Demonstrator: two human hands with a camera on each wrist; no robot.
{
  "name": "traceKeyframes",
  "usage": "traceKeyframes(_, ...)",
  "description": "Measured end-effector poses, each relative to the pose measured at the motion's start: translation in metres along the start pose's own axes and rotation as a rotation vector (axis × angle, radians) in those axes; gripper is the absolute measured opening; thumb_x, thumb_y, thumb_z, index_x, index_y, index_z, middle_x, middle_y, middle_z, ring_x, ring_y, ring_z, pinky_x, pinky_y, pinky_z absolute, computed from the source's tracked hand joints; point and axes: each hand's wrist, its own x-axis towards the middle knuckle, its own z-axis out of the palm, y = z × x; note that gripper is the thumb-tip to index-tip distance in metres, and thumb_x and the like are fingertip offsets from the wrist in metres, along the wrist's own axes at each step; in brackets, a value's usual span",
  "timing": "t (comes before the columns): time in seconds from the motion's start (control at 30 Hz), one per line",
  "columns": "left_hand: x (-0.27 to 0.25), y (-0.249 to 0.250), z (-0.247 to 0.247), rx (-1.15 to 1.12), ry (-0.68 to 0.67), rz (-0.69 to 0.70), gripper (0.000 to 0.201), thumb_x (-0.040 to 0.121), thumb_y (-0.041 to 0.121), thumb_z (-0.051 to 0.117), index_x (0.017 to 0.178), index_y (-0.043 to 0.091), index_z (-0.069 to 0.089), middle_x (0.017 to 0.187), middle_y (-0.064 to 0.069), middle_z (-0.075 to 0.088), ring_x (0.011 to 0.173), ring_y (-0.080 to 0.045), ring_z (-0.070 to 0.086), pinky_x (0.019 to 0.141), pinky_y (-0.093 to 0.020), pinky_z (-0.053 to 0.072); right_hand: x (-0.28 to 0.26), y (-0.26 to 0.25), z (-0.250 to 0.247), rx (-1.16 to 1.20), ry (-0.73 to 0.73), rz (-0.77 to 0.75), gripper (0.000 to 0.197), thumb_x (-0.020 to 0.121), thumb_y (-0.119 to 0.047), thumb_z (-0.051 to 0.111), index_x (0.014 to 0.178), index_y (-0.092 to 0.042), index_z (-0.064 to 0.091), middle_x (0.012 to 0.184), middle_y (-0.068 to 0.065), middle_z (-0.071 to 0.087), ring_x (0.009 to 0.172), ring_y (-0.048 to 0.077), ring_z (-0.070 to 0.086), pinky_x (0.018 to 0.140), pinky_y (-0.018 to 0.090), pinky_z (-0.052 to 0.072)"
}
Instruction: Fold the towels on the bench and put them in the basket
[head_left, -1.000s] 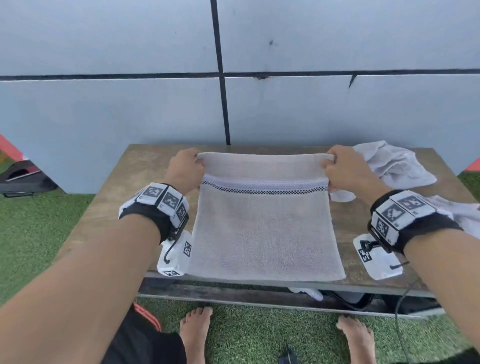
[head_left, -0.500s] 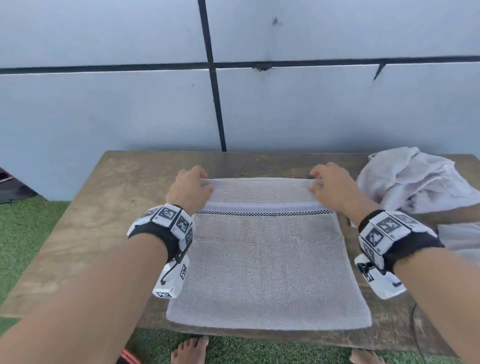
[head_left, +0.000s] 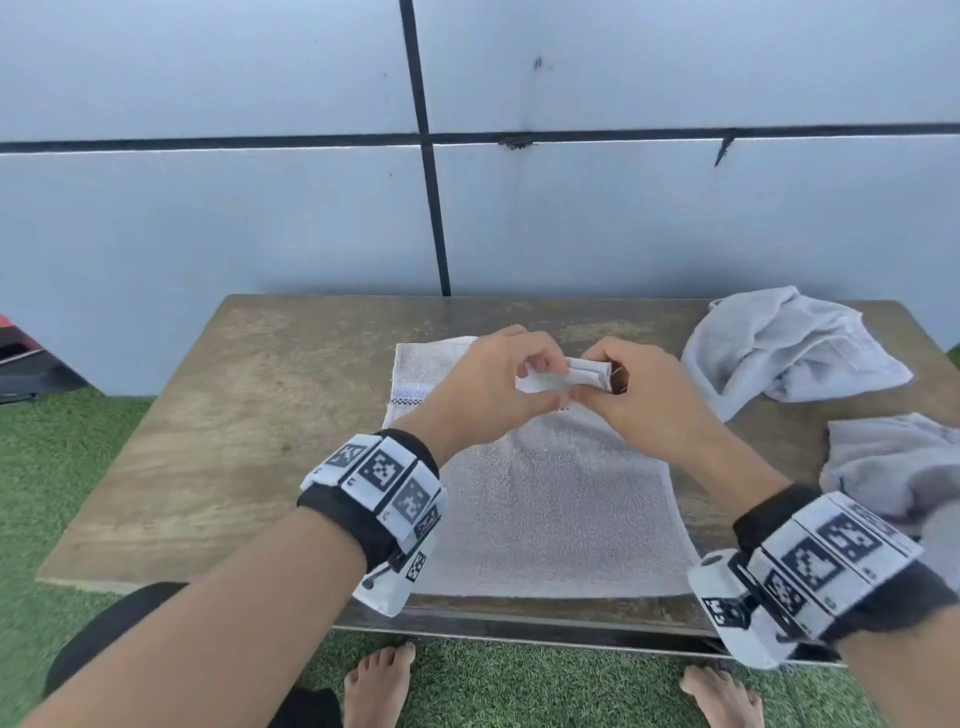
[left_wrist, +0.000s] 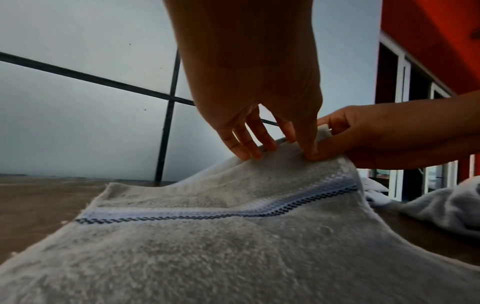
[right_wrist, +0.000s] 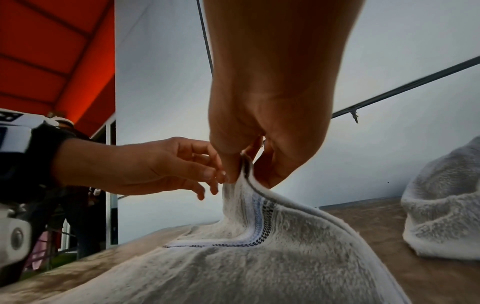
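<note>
On the worn wooden bench (head_left: 218, 441), looped-pile towel (head_left: 561, 514), corner pinched in both hands (head_left: 566, 387).

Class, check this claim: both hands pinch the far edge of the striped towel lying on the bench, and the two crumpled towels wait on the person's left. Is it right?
Not quite. The crumpled towels lie on the person's right, as the head view shows. The rest holds: the left hand and right hand pinch the far edge of the striped towel on the bench.

Pale grey towel (head_left: 550, 499) with a light-blue band and seemingly dark-blue checkered stripe; brown bench (head_left: 249, 415).
</note>
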Motion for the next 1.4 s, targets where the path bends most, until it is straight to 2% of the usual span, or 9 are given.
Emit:
traceKeyframes(0.1,-0.009,0.002,0.01,-0.039,0.039,0.033,0.022,0.078,0.019,0.084,0.089,0.017,0.065,0.093,-0.003,0.063,0.081,-0.013,0.054,0.071,-0.014,0.039,-0.021,-0.003,-0.002,0.138,-0.071,0.014,0.009,0.087,-0.022,0.075,0.093,-0.025,0.07,0.071,-0.004,0.068,0.055,0.007,0.053,0.054,0.025,0.042)
traceKeyframes(0.2,-0.015,0.0,0.018,-0.044,0.08,0.046,0.025,0.078,0.019,0.083,0.091,0.017,0.061,0.091,-0.002,0.064,0.081,-0.016,0.057,0.071,-0.022,0.044,-0.031,-0.009,-0.002,0.216,-0.126,0.005,0.017,0.092,-0.012,0.07,0.103,-0.024,0.073,0.084,0.004,0.075,0.072,0.026,0.067,0.065,0.04,0.051)
traceKeyframes(0.27,-0.017,-0.002,0.023,-0.03,0.115,0.044,0.024,0.081,0.019,0.08,0.095,0.017,0.06,0.089,-0.002,0.063,0.08,-0.016,0.058,0.068,-0.023,0.045,-0.031,-0.011,0.001,0.208,-0.163,-0.034,0.021,0.096,-0.009,0.063,0.105,-0.025,0.073,0.079,-0.001,0.073,0.067,0.022,0.065,0.062,0.033,0.05)
traceKeyframes(0.33,-0.019,-0.005,0.025,-0.042,0.153,0.038,0.021,0.082,0.019,0.078,0.095,0.018,0.062,0.089,-0.002,0.063,0.08,-0.014,0.059,0.069,-0.024,0.046,-0.03,-0.01,0.004,0.192,-0.158,-0.046,0.025,0.099,-0.008,0.056,0.102,-0.026,0.073,0.059,-0.013,0.061,0.05,0.004,0.047,0.051,0.019,0.038)
traceKeyframes(0.4,-0.021,-0.008,0.026,-0.085,0.181,0.017,0.018,0.082,0.021,0.079,0.093,0.018,0.065,0.089,-0.001,0.067,0.084,-0.013,0.062,0.074,-0.03,0.052,-0.031,-0.006,0.008,0.205,-0.109,-0.032,0.025,0.101,-0.011,0.055,0.103,-0.025,0.075,0.05,-0.018,0.051,0.044,0.003,0.04,0.046,0.013,0.03)
traceKeyframes(0.57,-0.019,-0.01,0.031,-0.187,0.176,-0.048,0.012,0.082,0.02,0.08,0.091,0.015,0.074,0.087,0.005,0.074,0.087,-0.011,0.069,0.085,-0.043,0.054,-0.031,0.005,0.016,0.251,-0.005,0.015,0.017,0.098,-0.017,0.062,0.095,-0.019,0.078,0.055,-0.014,0.053,0.048,0.002,0.042,0.05,0.011,0.029)
traceKeyframes(0.77,-0.014,-0.014,0.032,-0.158,0.252,-0.002,0.018,0.079,0.016,0.081,0.089,0.014,0.066,0.091,0.004,0.07,0.087,-0.013,0.066,0.082,-0.042,0.055,-0.023,0.009,0.019,0.411,0.106,0.073,0.005,0.09,-0.018,0.074,0.085,-0.02,0.075,0.077,-0.005,0.075,0.068,0.006,0.065,0.067,0.025,0.05)
traceKeyframes(1.13,0.002,-0.02,0.028,-0.156,0.212,0.066,0.005,0.088,0.017,0.075,0.089,0.012,0.075,0.092,0.005,0.067,0.084,-0.014,0.066,0.079,-0.044,0.055,-0.011,0.015,0.015,0.374,0.185,0.07,0.014,0.091,-0.014,0.071,0.08,-0.023,0.075,0.072,-0.008,0.073,0.065,0.003,0.062,0.065,0.019,0.05)
traceKeyframes(1.4,0.012,-0.024,0.032,-0.215,0.173,0.012,0.007,0.082,0.021,0.08,0.084,0.015,0.077,0.092,0.001,0.072,0.088,-0.019,0.067,0.083,-0.048,0.055,-0.012,0.021,0.015,0.388,0.15,0.101,0.015,0.092,-0.014,0.071,0.086,-0.027,0.078,0.072,-0.01,0.073,0.064,0.003,0.061,0.065,0.019,0.05)
